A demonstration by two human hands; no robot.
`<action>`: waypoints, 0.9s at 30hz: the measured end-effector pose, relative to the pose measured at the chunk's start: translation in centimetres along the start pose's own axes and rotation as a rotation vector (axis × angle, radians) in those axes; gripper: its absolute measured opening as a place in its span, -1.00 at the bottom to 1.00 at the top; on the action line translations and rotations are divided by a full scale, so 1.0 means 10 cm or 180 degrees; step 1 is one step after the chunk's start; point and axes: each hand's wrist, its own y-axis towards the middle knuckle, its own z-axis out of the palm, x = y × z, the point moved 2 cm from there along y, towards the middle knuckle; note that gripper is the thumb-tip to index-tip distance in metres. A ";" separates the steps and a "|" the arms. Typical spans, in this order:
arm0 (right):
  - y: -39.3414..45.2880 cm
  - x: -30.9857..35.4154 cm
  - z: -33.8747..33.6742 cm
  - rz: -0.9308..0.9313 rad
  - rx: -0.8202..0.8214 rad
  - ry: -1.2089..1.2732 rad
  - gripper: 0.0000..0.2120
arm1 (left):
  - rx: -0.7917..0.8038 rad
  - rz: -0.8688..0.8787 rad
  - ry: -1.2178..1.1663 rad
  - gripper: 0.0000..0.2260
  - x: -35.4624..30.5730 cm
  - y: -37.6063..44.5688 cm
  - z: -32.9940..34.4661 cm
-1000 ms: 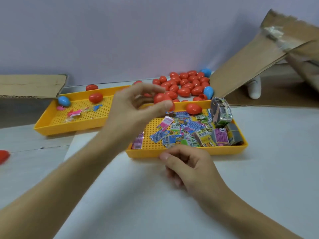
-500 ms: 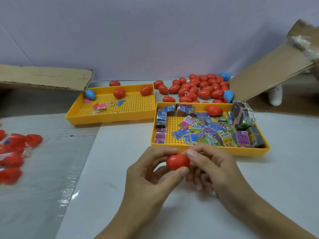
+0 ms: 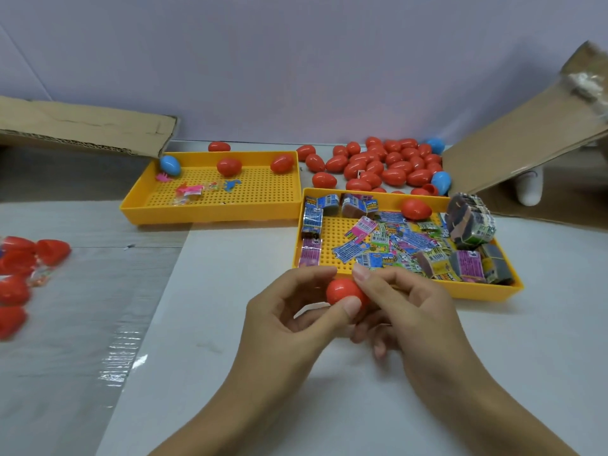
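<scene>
Red egg (image 3: 342, 291): pinched btwn fingers (image 3: 350, 306) of left hand (image 3: 283, 327) & right hand (image 3: 414, 320), both curled on it, over tabletop (image 3: 230, 291), just beside near rim of yellow tray (image 3: 477, 289). Open room toward body & right; other eggs (image 3: 16, 274) well apart at left edge.

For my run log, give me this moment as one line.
left hand: pinches red egg | right hand: pinches same egg | place: above white table, near front rim of sticker tray

held egg (image 3: 340, 290) just before card tray (image 3: 477, 289) | toy tray (image 3: 210, 213) left of it, further back | egg pile (image 3: 391, 166) behind card tray
</scene>
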 end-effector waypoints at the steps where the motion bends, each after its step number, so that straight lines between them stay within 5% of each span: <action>1: -0.02 0.00 -0.01 -0.0061 0.0016 0.0043 -0.70 | -0.0054 -0.0041 0.0012 -0.71 -0.01 0.00 -0.01; 4: -0.05 -0.01 -0.04 -0.0160 0.0128 0.0045 -0.78 | -0.0143 -0.0166 0.0133 -0.85 0.01 -0.01 -0.02; 27: -0.10 0.00 -0.14 -0.1211 0.0577 -0.0484 -0.70 | 0.0124 -0.0231 -0.0452 -0.71 0.03 0.01 -0.06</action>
